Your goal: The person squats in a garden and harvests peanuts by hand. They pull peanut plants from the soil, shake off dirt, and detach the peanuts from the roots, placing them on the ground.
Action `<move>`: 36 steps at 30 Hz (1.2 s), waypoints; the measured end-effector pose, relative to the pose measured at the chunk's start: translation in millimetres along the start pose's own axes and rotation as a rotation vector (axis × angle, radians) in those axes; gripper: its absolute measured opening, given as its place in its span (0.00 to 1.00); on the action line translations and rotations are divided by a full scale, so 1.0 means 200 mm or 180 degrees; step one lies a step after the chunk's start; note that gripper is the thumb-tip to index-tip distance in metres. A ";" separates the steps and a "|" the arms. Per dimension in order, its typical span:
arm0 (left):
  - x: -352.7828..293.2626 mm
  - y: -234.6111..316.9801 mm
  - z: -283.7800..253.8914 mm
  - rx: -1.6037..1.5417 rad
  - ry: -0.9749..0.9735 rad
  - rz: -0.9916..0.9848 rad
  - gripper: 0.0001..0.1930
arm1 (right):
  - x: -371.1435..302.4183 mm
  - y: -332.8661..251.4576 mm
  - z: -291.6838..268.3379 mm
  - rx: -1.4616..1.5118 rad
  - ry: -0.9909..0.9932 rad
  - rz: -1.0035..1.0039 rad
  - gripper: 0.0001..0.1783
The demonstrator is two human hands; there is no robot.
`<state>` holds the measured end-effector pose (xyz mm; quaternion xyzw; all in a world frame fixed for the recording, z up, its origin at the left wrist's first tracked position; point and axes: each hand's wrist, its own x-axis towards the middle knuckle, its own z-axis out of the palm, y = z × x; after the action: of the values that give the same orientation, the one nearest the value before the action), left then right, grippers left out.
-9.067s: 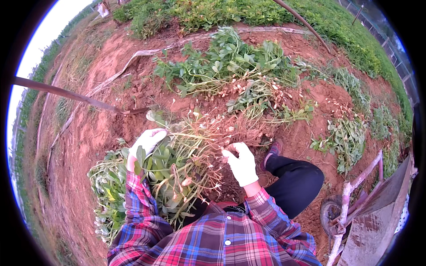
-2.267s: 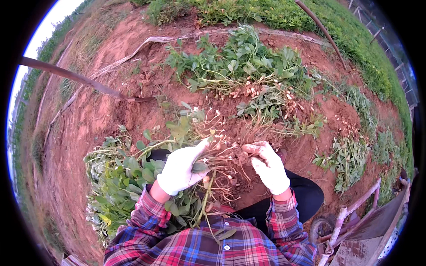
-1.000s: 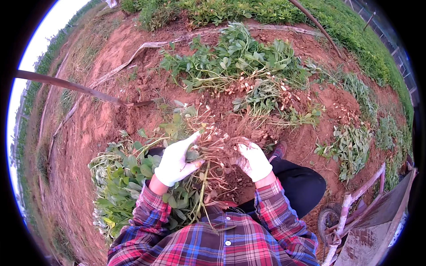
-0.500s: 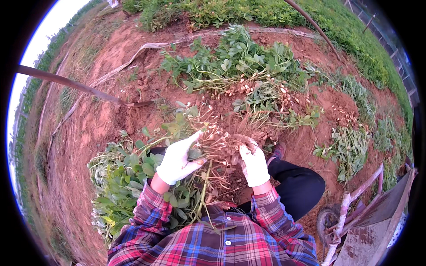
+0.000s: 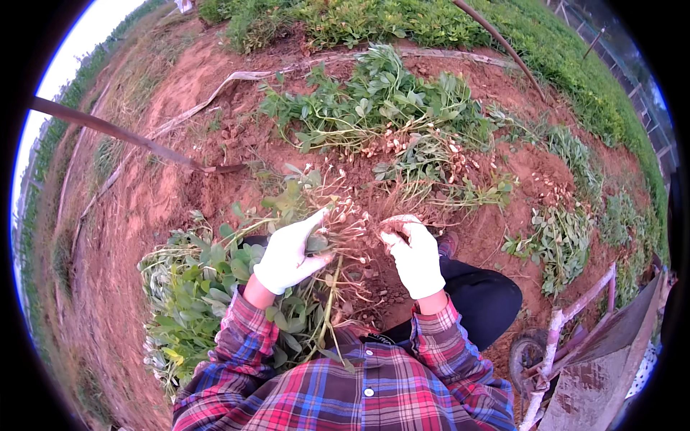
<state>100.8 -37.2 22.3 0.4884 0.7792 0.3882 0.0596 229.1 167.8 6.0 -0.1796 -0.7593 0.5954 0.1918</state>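
Note:
My left hand [image 5: 290, 256], in a white glove, is closed round the stems of a peanut plant [image 5: 333, 291]. The plant's roots and pale peanut pods [image 5: 348, 219] spread out to the right of the thumb, toward my other hand. My right hand [image 5: 416, 260], gloved too, is a short way right of the pods and apart from them. Its soil-brown fingers are curled together, and whatever they may hold is hidden. Leafy peanut plants [image 5: 190, 302] lie heaped by my left forearm.
Pulled peanut plants [image 5: 388, 100] with pods lie on the red soil ahead, and more plants [image 5: 560, 244] lie at the right. A wheelbarrow [image 5: 596, 373] stands at the lower right. One wooden handle [image 5: 129, 136] slants in from the left, another pole [image 5: 503, 43] from the upper right.
My right hand has drawn away from the roots, slightly to the right, leaving a gap. My left hand keeps its grip on the plant, nearly in place.

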 end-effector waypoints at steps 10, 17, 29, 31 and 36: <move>0.00 0.04 0.02 0.0352 -0.0089 -0.0019 0.38 | 0.04 -0.02 -0.01 -0.2094 -0.0370 -0.0019 0.23; 0.00 0.04 0.02 0.0458 -0.0119 0.0033 0.36 | -0.02 -0.08 0.02 -0.2988 -0.0361 0.0089 0.22; 0.00 0.05 0.02 0.0437 -0.0066 0.0044 0.37 | -0.01 -0.03 -0.02 -0.2841 -0.0466 -0.0417 0.19; 0.00 0.06 0.02 0.0513 -0.0122 -0.0044 0.37 | 0.05 -0.02 -0.03 -0.2878 -0.1014 0.0128 0.19; 0.01 0.07 0.03 0.0657 -0.0240 -0.0112 0.38 | 0.04 0.06 0.01 -0.2795 -0.0763 -0.0421 0.21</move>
<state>112.4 -29.4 28.5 0.4925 0.8207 0.2860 0.0450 222.3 173.2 -6.0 -0.1249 -0.9663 0.2203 0.0459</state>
